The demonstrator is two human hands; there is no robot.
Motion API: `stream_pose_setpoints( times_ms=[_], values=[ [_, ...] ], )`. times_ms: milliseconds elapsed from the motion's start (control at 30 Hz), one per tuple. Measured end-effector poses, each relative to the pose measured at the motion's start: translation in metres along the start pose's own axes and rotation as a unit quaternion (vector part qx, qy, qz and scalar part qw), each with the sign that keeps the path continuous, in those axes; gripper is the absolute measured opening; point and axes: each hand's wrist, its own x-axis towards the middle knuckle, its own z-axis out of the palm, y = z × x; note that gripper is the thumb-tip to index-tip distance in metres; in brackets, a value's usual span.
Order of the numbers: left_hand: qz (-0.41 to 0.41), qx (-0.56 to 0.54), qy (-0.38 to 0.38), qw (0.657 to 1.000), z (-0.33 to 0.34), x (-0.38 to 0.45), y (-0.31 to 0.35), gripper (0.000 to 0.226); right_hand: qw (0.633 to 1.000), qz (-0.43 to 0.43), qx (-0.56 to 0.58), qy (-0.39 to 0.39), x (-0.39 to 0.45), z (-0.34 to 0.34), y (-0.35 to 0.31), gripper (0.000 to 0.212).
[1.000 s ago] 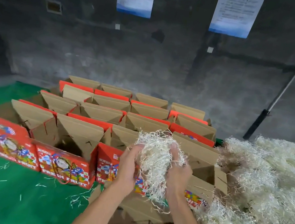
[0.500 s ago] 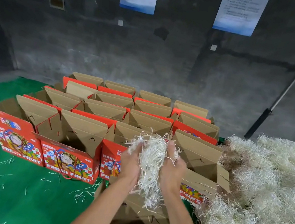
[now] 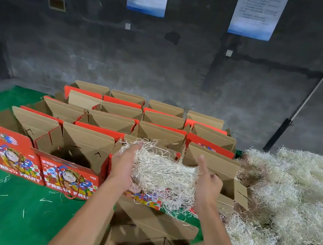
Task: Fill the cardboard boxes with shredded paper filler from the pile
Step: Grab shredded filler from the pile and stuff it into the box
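Both hands, left hand [image 3: 121, 166] and right hand [image 3: 208, 183], fingers clamped on a shredded paper wad [image 3: 165, 173]; stretched thin, strands could spill past the six-o'clock open box [image 3: 148, 241].

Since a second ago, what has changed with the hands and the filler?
The left hand and right hand have pulled apart, stretching the clump of shredded paper wide; both keep hold of it. The boxes and the pile are unchanged.
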Motion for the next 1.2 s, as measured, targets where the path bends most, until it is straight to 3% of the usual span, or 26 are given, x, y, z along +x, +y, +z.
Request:
stream_pose_setpoints(
  times_ms=[200, 300, 400, 500, 633, 800, 900, 1067, 1133, 1200],
  values=[
    [-0.008, 0.005, -0.010, 1.000, 0.001, -0.003, 0.002, 0.102, 0.999, 0.040, 0.015, 0.007, 0.003, -0.005, -0.001, 0.063],
    [-0.027, -0.018, -0.043, 0.999, -0.006, 0.001, 0.002, 0.078, 0.998, 0.064, 0.028, 0.006, 0.003, -0.009, 0.001, 0.075],
    [-0.038, -0.057, -0.072, 0.995, -0.022, 0.007, 0.006, 0.055, 0.987, 0.097, 0.125, -0.003, 0.006, -0.022, 0.003, 0.101],
    [-0.029, -0.046, -0.041, 0.998, -0.026, 0.011, 0.006, 0.053, 0.981, 0.097, 0.164, -0.026, 0.008, -0.033, 0.000, 0.096],
    [-0.006, -0.024, -0.069, 0.997, -0.013, 0.001, -0.009, 0.077, 0.981, 0.080, 0.174, -0.021, 0.009, -0.042, -0.001, 0.080],
    [-0.004, -0.008, -0.150, 0.989, 0.002, -0.017, -0.031, 0.078, 0.962, 0.124, 0.235, -0.066, 0.005, -0.044, -0.004, 0.067],
    [-0.023, -0.008, -0.224, 0.974, 0.010, -0.034, -0.043, 0.059, 0.961, 0.082, 0.222, -0.142, -0.012, -0.034, -0.004, 0.044],
    [-0.020, 0.037, -0.272, 0.962, 0.017, -0.050, -0.056, 0.081, 0.972, -0.133, 0.040, -0.189, -0.025, -0.023, 0.011, 0.014],
    [-0.009, 0.052, -0.238, 0.970, 0.021, -0.056, -0.055, 0.100, 0.959, -0.178, 0.005, -0.220, -0.029, -0.019, 0.016, 0.021],
    [-0.005, 0.073, -0.147, 0.986, 0.021, -0.055, -0.059, 0.115, 0.955, -0.204, -0.009, -0.216, -0.031, -0.017, 0.019, 0.029]
  ],
)
